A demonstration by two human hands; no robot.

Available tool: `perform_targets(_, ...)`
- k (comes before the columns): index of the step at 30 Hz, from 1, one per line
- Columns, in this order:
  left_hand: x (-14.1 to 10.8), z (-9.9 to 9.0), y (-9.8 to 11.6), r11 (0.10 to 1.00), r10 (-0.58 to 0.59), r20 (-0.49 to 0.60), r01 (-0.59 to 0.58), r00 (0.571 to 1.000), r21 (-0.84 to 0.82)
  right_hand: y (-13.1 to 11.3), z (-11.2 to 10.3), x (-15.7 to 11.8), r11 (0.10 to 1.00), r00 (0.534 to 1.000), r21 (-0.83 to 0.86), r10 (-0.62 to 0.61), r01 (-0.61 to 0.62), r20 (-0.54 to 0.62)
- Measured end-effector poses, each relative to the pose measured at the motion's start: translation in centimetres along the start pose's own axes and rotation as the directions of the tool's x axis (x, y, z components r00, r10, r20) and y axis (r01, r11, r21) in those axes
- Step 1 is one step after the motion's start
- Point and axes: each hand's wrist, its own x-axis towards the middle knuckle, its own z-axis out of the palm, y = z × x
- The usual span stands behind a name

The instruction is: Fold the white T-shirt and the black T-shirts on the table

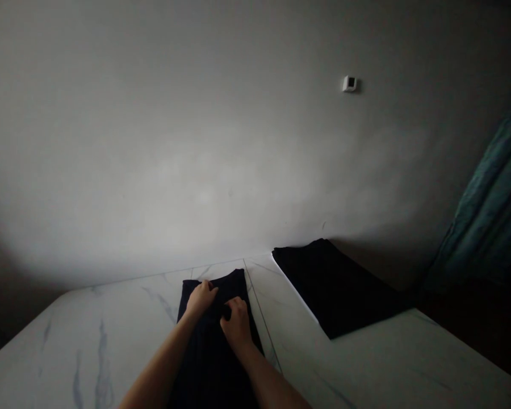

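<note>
A dark navy garment (pixel 208 363) lies lengthwise in front of me, its far edge dipping between two raised corners. My left hand (pixel 201 297) rests near that far edge with its fingers curled and closed on the fabric. Slightly nearer and to the right, my right hand (pixel 237 322) pinches a small dark bunch of the same cloth between thumb and fingers. Dim light hides the folds and seams, so the exact kind of garment does not show.
The white marbled table (pixel 128 335) meets a pale wall (pixel 196 142). On its right side lies a folded black cloth (pixel 336 284) with a white left edge. A small white box (pixel 350 84) is mounted on the wall. A teal curtain (pixel 485 199) hangs at far right.
</note>
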Motion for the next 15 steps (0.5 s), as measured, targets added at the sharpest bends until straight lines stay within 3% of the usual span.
perform_targets(4, 2.0, 1.1, 1.5, 0.995, -0.093, 0.165, 0.088, 0.982, 0.036, -0.2, -0.1, 0.1, 0.996, 0.996, 0.035, 0.081, -0.080, -0.022)
perform_targets(7, 2.8, 1.3, 2.1, 0.994, -0.107, 0.219, 0.101, 0.970, 0.038, -0.4, -0.1, 0.2, 0.990, 0.993, 0.089, 0.112, -0.108, -0.032)
perform_targets(15, 1.7, 0.2, 1.2, 0.987, -0.115, 0.033, 0.111, 0.993, 0.120, -0.6, -0.2, 0.2, 0.989, 0.994, 0.141, 0.063, -0.050, -0.091)
